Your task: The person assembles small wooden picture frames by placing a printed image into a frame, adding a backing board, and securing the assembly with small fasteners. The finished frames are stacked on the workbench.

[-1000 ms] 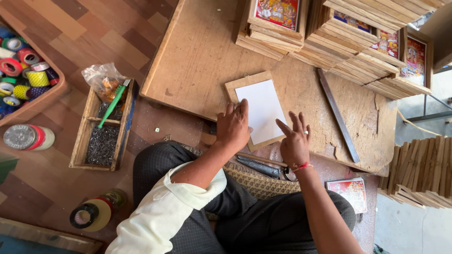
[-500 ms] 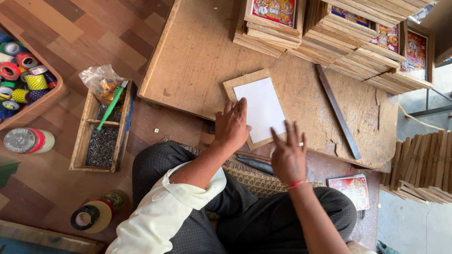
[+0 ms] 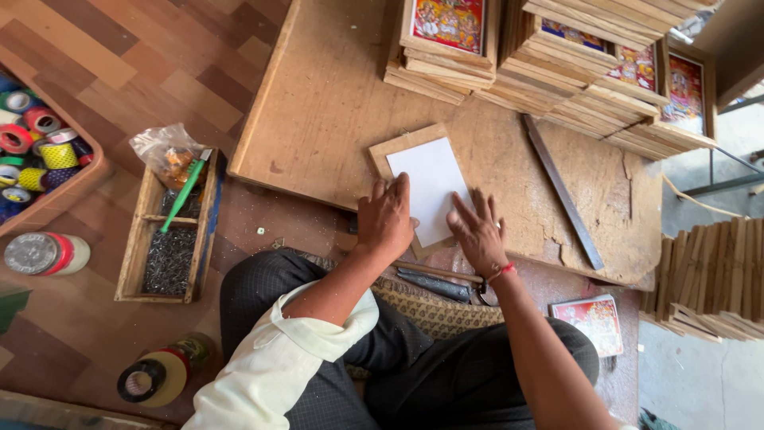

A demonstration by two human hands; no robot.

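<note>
A small wooden picture frame (image 3: 426,187) with a white backing sheet facing up is seen lying near the front edge of the low wooden worktop (image 3: 326,103), slightly askew. The left hand (image 3: 384,216) is laid flat and open on the frame's near left corner, fingers spread over wood and sheet; the right hand (image 3: 477,231), marked by a red thread at the wrist, is likewise pressed open on the sheet's lower right part, and nothing is gripped by either. The backing appears to be seated in the frame, though no fastening can be made out, so fixing it seems to be left. Stacks of finished frames with colourful prints (image 3: 446,36) are piled along the far edge of the worktop, and a long dark metal bar (image 3: 561,191) lies toward its right side. Dark hand tools (image 3: 434,283) rest just beyond the front edge, by the knees. On the floor to the left stands a wooden box of small dark nails (image 3: 169,259) with a green-handled tool (image 3: 183,195) in it
</note>
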